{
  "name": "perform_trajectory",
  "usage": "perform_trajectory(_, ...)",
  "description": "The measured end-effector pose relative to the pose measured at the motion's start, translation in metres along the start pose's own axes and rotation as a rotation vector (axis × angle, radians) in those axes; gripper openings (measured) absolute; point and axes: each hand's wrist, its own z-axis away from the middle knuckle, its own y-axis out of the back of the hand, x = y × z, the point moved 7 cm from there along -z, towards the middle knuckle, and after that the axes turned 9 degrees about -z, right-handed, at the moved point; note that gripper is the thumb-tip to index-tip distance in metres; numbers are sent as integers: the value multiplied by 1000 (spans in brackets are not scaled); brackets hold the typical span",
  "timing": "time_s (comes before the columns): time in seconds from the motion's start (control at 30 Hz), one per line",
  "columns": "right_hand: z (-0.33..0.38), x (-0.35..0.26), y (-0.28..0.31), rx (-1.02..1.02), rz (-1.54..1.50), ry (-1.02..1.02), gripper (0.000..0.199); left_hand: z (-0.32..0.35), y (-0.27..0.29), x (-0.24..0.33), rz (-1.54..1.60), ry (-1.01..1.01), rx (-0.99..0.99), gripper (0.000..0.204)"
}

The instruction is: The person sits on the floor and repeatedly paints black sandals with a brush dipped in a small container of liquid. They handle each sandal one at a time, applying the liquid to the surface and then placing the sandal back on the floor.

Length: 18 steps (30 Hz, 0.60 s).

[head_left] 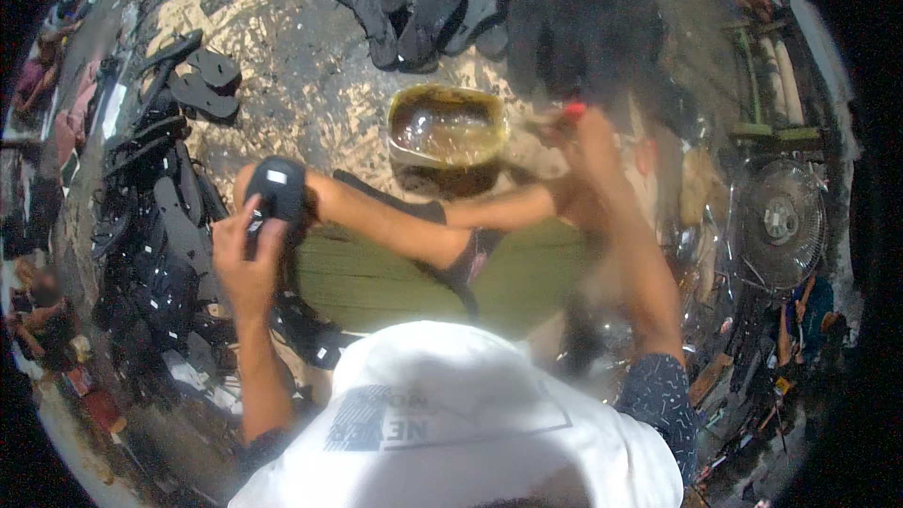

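A dark shoe sole point(279, 190) with a small white patch is in my left hand point(246, 259), its fingers closed round the lower end, over my left knee. Out to the right, my right hand point(594, 149) is closed on what looks like a brush point(574, 110). It has a red part near the fingers and a pale end pointing left; motion blurs its shape. Just left of that end stands a yellowish tub point(399, 143) holding a shiny, wet liquid. My legs are crossed in front of me, below the tub.
Black flip-flop soles point(384, 2) lie heaped at the far side. More dark soles point(183, 216) are stacked along the left. A round fan point(779, 216) stands at the right, near a green frame point(752, 127). Haze covers the dark pile point(588, 28) at far right.
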Motion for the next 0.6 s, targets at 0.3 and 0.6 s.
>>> perform_trajectory(0.3, 27, -65, 54, 527, -1588, -127, 25, -32, -11, 37, 985, 267, -120, 57)
perform_trajectory(0.6, 35, -200, 0, 466, -1236, 459, 27, 0, -54, 145, 2133, 350, -223, 61)
